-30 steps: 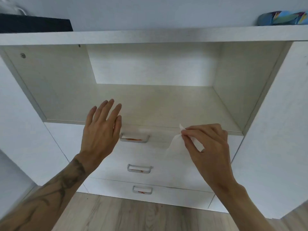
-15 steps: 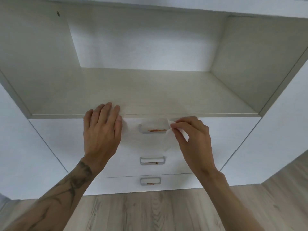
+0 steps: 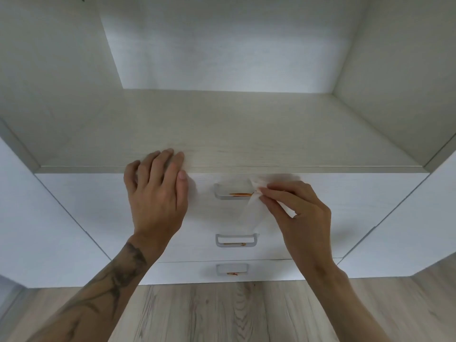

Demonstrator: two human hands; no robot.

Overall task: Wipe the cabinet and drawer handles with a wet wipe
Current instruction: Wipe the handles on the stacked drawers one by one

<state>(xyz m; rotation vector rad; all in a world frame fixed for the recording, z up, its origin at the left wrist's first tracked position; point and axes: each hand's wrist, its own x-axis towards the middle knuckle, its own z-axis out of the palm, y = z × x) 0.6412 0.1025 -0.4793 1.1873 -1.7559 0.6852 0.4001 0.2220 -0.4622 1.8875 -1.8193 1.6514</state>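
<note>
Three white drawers sit below an open cabinet shelf, each with a grey metal handle marked by orange smears. My right hand (image 3: 298,213) pinches a thin white wet wipe (image 3: 251,213) and holds its corner at the right end of the top drawer handle (image 3: 232,192). The wipe hangs down over the drawer front. My left hand (image 3: 158,193) lies flat with fingers together on the top drawer's upper edge, left of that handle. Below are the middle handle (image 3: 236,240) and the bottom handle (image 3: 232,269), both uncovered.
The open cabinet shelf (image 3: 222,129) stretches above the drawers with white side walls. White cabinet panels (image 3: 37,218) flank the drawers on both sides. A light wooden floor (image 3: 234,312) runs below.
My view has moved closer and lower onto the drawers. My left hand has settled onto the top drawer's edge, and my right hand has brought the wipe to the top handle's right end.
</note>
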